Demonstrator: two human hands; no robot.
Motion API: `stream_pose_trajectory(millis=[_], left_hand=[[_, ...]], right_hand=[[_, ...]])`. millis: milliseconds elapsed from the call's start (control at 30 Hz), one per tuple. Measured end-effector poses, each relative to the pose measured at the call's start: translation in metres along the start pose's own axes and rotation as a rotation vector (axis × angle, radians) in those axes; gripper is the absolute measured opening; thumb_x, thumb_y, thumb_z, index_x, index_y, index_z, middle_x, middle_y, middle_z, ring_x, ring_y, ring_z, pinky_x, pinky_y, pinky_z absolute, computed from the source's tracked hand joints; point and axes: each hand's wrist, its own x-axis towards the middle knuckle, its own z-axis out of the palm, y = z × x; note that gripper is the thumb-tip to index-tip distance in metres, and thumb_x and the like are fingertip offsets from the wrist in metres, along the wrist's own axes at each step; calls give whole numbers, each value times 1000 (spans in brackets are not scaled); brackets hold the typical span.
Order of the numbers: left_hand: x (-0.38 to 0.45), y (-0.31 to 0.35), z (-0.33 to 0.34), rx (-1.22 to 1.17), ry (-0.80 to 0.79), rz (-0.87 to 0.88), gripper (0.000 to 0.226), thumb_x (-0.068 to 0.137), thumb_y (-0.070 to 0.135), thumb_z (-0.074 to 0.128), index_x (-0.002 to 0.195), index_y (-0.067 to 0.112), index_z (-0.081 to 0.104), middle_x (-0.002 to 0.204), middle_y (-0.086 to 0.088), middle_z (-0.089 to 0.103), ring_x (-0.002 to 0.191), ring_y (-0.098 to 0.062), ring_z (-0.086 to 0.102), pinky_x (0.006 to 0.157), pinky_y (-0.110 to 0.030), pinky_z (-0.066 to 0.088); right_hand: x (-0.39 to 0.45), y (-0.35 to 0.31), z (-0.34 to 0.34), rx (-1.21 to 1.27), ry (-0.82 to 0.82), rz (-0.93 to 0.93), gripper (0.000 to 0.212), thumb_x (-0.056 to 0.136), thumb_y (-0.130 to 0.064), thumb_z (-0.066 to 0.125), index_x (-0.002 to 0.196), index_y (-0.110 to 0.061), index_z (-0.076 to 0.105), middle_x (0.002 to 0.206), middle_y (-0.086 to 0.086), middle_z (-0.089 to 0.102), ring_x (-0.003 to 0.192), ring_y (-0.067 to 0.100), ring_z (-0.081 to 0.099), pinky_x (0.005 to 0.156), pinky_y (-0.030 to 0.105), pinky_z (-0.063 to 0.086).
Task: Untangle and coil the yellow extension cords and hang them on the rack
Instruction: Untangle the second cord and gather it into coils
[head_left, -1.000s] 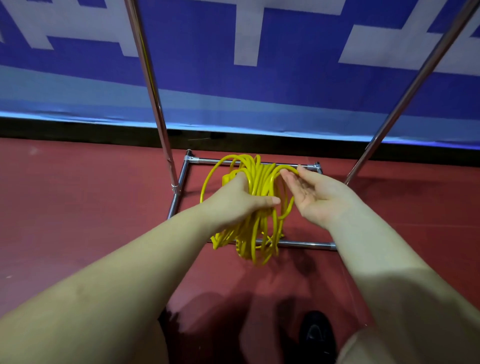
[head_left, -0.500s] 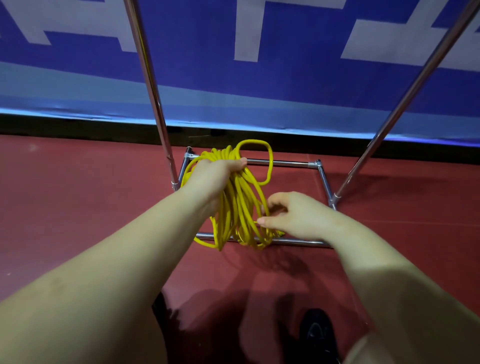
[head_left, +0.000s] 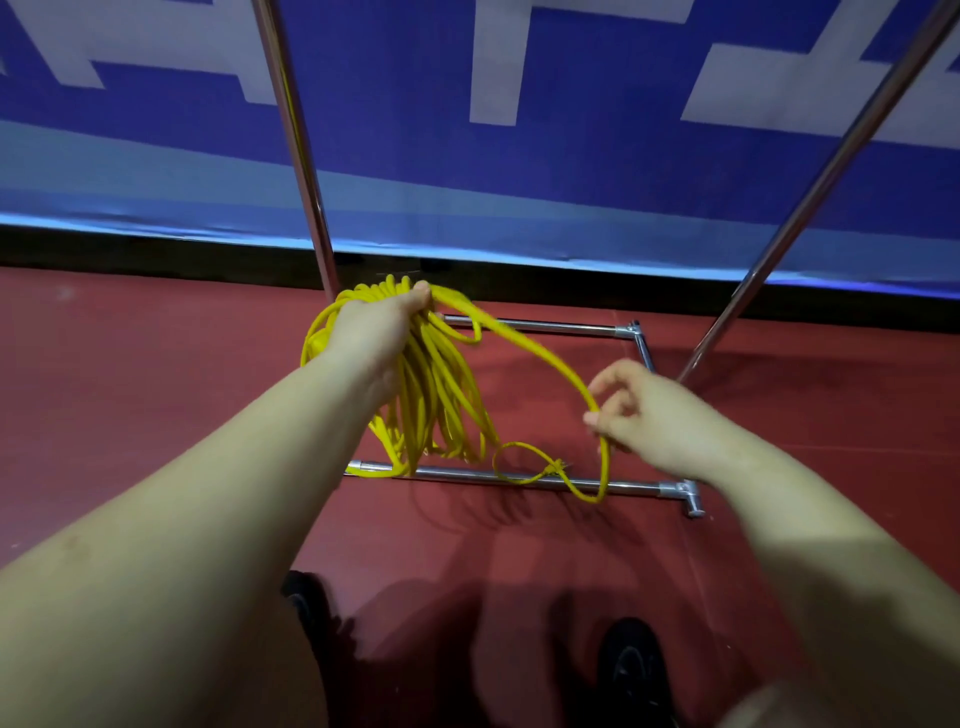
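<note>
**Yellow cord held over the rack base**

The left hand (head_left: 376, 332) grips the top of the coiled yellow extension cord (head_left: 434, 395), its loops hanging above the rack (head_left: 524, 477) base on the red floor (head_left: 130, 395). The right hand (head_left: 641, 415) pinches a single loose strand drawn out to the side

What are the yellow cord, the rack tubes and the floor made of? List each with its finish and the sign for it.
Yellow cord: looks like a rubber or plastic jacket, matte to satin; it bends in soft loops with no hard glints.
Rack tubes: metal, probably chromed or polished steel; bright mirror-like streaks and cast-looking corner joints.
Floor: dark red, matte, smooth sheet, possibly vinyl or rubber; it shows only soft shadows, so the material stays uncertain.
</note>
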Motion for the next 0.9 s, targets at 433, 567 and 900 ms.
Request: stream_pose_trajectory(millis=[433, 567, 900], left_hand=[[-30, -11, 12, 332, -411, 15, 8, 83, 4, 67, 88, 0, 61, 74, -15, 65, 63, -25, 65, 77, -48, 56], [-38, -19, 21, 412, -520, 33, 40, 72, 12, 78, 105, -2, 61, 92, -25, 60, 86, -35, 60, 90, -59, 49], [-45, -35, 28, 604, -667, -14, 59, 57, 26, 89, 101, 2, 58, 83, -14, 63, 81, -30, 64, 87, -54, 53]], right_hand=[[3, -23, -6, 522, 199, 192, 9, 90, -14, 59, 93, -12, 67, 67, -1, 59, 47, 7, 54, 51, 19, 45], [4, -37, -3, 780, 74, 250, 30, 89, -8, 58, 119, -10, 57, 71, -1, 61, 54, 6, 57, 60, 21, 53], [21, -47, 0, 1442, 99, 484, 9, 90, -2, 55, 81, -2, 55, 68, 6, 54, 50, 11, 61, 43, 19, 52]])
